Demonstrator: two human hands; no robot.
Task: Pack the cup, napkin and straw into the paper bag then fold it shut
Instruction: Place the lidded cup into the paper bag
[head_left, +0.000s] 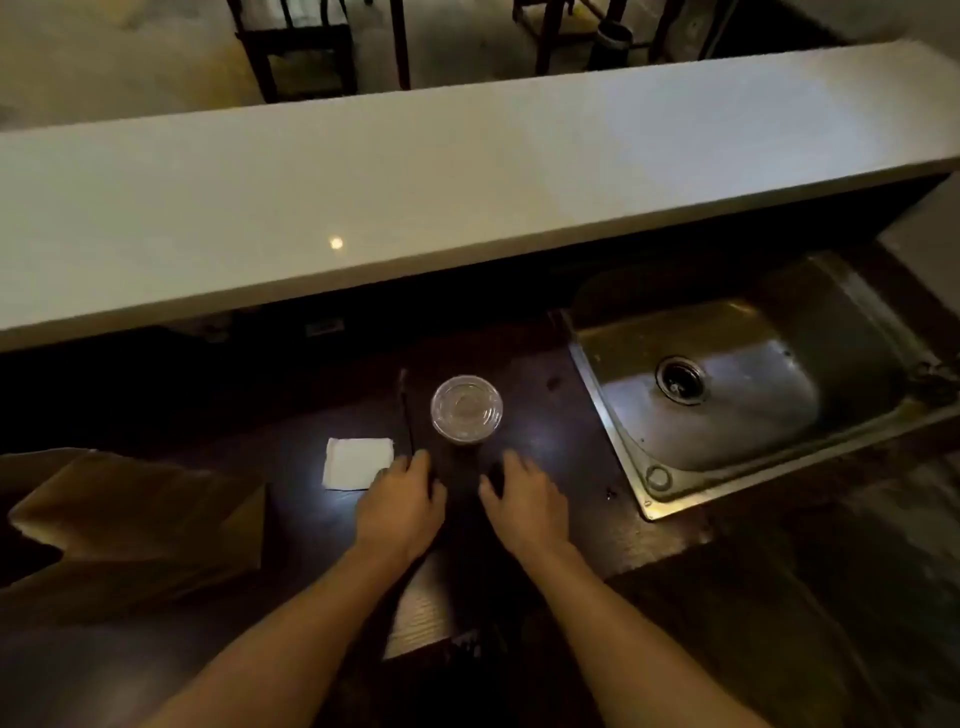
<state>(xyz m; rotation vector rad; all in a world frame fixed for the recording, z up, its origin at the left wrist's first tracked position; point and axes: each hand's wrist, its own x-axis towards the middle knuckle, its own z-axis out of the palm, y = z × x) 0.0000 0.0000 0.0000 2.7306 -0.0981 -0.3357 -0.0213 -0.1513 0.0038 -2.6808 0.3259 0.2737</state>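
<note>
A clear plastic cup with a lid (466, 411) stands upright on the dark counter. A thin dark straw (405, 410) lies just left of it, pointing away from me. A folded white napkin (357, 463) lies flat left of the straw. The brown paper bag (135, 525) stands open at the far left. My left hand (402, 501) rests palm down beside the napkin's right edge, fingers apart. My right hand (524, 499) lies flat below and right of the cup, holding nothing. Both hands are just short of the cup.
A steel sink (727, 395) is set into the counter on the right. A raised white bar ledge (415, 197) runs across behind the work surface. Dark chairs (301, 47) stand on the floor beyond it.
</note>
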